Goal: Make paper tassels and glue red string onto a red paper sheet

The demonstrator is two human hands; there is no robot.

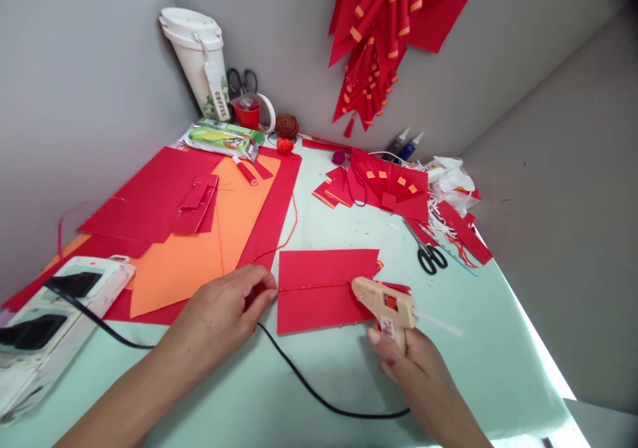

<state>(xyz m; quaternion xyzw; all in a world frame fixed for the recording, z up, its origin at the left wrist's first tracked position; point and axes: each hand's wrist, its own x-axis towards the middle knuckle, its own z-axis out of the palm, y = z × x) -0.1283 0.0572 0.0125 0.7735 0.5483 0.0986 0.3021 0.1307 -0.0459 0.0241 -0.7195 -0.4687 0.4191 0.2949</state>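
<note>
A red paper sheet [319, 312] lies flat on the pale table. Across its middle runs a thin red string [295, 213], which trails back to a small red yarn ball [285, 145]. My left hand [226, 305] pinches the string at the sheet's left edge, thumb and forefinger together. In my right hand [416, 365] is a beige hot glue gun [383, 302], gripped by its handle. The gun's nozzle is over the right part of the sheet, close to the string; whether it touches is hidden. A clear glue stick [438, 324] juts from the gun's back.
A white power strip [112, 272] with black plugs lies at left; a black cord [309, 385] loops across the front. Red and orange sheets [174, 265] cover the left side. Black-handled scissors [431, 258] lie at right. Behind stand a coffee cup [194, 56] and glue bottles [409, 147].
</note>
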